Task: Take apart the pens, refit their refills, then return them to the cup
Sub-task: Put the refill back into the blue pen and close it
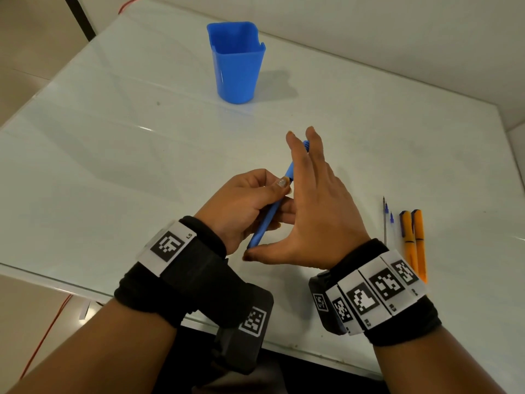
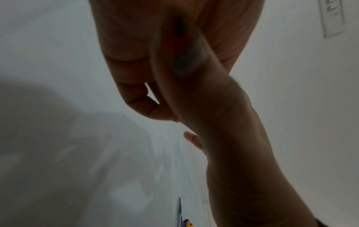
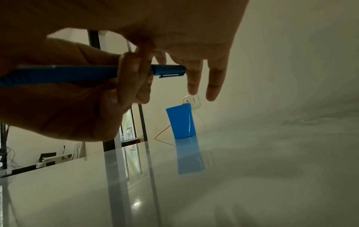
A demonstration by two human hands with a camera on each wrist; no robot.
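Observation:
A blue pen (image 1: 265, 220) is tilted above the table, its capped end (image 1: 305, 145) pointing away from me. My left hand (image 1: 250, 200) grips the barrel, thumb on top. In the right wrist view its fingers wrap the pen (image 3: 68, 73) just behind the clipped cap (image 3: 169, 71). My right hand (image 1: 318, 211) lies alongside the pen with straight fingers, its thumb tip by the pen's near end. The blue cup (image 1: 235, 64) stands upright at the far side, apart from both hands. The left wrist view is dark and blurred.
Two orange pens (image 1: 414, 243) lie side by side at the right near the table's front edge (image 1: 71, 285), with thin refills (image 1: 385, 220) just left of them. A wall runs along the table's far and right sides.

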